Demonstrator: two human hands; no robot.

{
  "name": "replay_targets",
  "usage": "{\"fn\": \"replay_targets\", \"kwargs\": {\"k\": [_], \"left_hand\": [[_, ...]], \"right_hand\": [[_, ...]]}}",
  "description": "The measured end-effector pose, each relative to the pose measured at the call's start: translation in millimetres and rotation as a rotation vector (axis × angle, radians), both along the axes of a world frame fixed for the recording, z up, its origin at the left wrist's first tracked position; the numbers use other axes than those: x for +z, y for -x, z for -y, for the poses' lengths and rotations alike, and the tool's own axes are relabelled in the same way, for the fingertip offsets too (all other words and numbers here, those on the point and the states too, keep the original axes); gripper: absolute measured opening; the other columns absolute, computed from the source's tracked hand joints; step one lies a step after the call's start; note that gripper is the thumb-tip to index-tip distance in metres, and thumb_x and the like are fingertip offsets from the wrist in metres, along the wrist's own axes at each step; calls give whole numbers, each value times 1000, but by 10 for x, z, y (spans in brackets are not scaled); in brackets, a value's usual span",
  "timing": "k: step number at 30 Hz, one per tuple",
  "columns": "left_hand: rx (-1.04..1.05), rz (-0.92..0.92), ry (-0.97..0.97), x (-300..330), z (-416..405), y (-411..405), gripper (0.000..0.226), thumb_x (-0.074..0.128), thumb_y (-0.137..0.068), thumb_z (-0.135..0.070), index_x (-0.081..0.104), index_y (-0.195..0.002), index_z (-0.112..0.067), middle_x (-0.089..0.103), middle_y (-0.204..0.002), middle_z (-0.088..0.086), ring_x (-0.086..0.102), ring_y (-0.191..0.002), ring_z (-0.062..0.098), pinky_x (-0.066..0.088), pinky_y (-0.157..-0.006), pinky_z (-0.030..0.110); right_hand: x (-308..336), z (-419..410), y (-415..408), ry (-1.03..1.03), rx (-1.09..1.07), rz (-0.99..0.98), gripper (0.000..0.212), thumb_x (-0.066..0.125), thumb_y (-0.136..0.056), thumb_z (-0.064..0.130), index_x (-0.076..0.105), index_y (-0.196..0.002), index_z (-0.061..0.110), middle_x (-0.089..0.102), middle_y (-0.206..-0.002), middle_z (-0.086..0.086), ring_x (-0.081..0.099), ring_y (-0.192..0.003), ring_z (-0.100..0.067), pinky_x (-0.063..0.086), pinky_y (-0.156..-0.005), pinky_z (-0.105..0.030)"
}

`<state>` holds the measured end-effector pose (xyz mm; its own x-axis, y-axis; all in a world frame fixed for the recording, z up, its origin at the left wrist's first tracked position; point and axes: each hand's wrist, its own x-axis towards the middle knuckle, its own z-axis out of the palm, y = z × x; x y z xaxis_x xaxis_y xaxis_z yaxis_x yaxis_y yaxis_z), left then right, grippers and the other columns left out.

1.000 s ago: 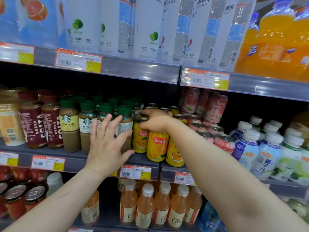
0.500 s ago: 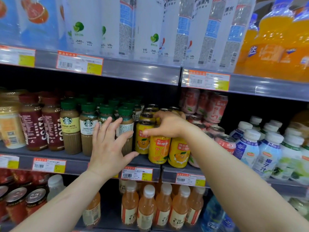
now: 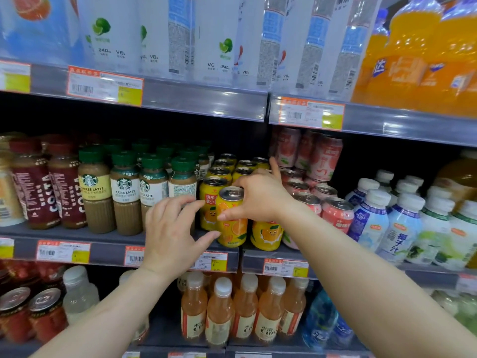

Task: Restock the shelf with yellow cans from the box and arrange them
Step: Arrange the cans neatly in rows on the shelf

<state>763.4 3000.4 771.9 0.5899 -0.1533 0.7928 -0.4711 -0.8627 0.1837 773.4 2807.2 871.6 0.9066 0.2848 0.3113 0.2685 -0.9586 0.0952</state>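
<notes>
Arranging, the right hand (image 3: 260, 195) pinched the front yellow can (image 3: 231, 218) beside the latte bottles (image 3: 154, 187), left hand (image 3: 173, 233) spread open against it; squaring its label likely came next.

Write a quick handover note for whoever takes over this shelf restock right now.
Right hand: gripping the front yellow can near its top, at the middle shelf edge.
Left hand: open, thumb at that can's base, holding nothing.
Done: yellow can rows stand behind it, pink cans to their right.
Left: straighten this can. The box isn't visible.
</notes>
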Motion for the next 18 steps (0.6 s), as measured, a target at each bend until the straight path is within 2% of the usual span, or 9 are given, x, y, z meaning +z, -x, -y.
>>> {"fn": "replay_targets", "kwargs": {"k": [3, 6, 7, 8, 10, 12, 15, 16, 18], "left_hand": [[53, -47, -82, 67, 110, -10, 76, 65, -66, -69, 59, -123, -19, 64, -115, 0, 54, -108, 24, 37, -89, 39], [91, -74, -159, 169, 180, 6, 83, 64, -66, -73, 56, -127, -18, 69, -104, 0, 60, -100, 25, 43, -83, 40], [102, -99, -168, 185, 189, 18, 84, 61, -67, -74, 55, -129, -18, 70, -101, 0, 61, -98, 25, 44, -83, 40], [107, -126, -166, 189, 191, 28, 85, 59, -67, -76, 54, -130, -18, 70, -99, 0, 61, -97, 24, 45, -82, 40], [92, -173, -132, 146, 191, 65, 86, 58, -69, -75, 52, -133, -18, 70, -101, 1, 62, -97, 24, 48, -80, 39], [58, -233, -74, 78, 182, 113, 87, 59, -70, -74, 48, -137, -19, 69, -108, 2, 61, -102, 24, 51, -80, 37], [17, -315, 38, 11, 201, 155, 90, 59, -72, -71, 38, -144, -21, 62, -126, 0, 55, -116, 21, 50, -87, 34], [1, -331, 69, 5, 226, 161, 91, 60, -73, -70, 35, -146, -22, 59, -131, -1, 53, -120, 20, 49, -89, 33], [-35, -352, 108, 9, 311, 177, 91, 62, -73, -68, 30, -146, -25, 54, -138, -5, 52, -123, 17, 49, -91, 33]], "right_hand": [[1, 38, 8, -7, -32, -42, 85, 53, -64, 87, 61, -126, 30, 67, -115, 4, 43, -131, -25, -12, -117, -56], [25, 83, 30, -12, -61, -124, 88, 49, -66, 87, 54, -135, 32, 63, -127, 2, 39, -136, -26, -11, -117, -56], [71, 102, 50, -72, -56, -171, 89, 46, -69, 87, 49, -139, 32, 60, -133, 2, 39, -137, -26, -4, -118, -55], [132, 129, 80, -208, -41, -213, 85, 43, -76, 84, 46, -142, 30, 57, -137, 2, 41, -136, -24, 9, -119, -51], [263, 254, 110, -531, 8, -237, 68, 36, -90, 70, 47, -142, 28, 55, -140, 2, 48, -131, -20, 33, -109, -38], [355, 454, 134, -676, 14, -166, 53, 36, -97, 59, 52, -137, 28, 58, -136, 5, 51, -126, -15, 39, -102, -32], [346, 757, 195, -651, -10, -178, 42, 51, -96, 48, 56, -133, 28, 61, -123, 9, 55, -118, -11, 41, -93, -25], [314, 832, 223, -619, -17, -212, 46, 59, -91, 48, 56, -133, 29, 60, -120, 11, 56, -117, -11, 42, -92, -24], [235, 901, 277, -471, -36, -262, 66, 73, -78, 53, 50, -137, 34, 55, -129, 13, 52, -123, -10, 44, -98, -28]]}}
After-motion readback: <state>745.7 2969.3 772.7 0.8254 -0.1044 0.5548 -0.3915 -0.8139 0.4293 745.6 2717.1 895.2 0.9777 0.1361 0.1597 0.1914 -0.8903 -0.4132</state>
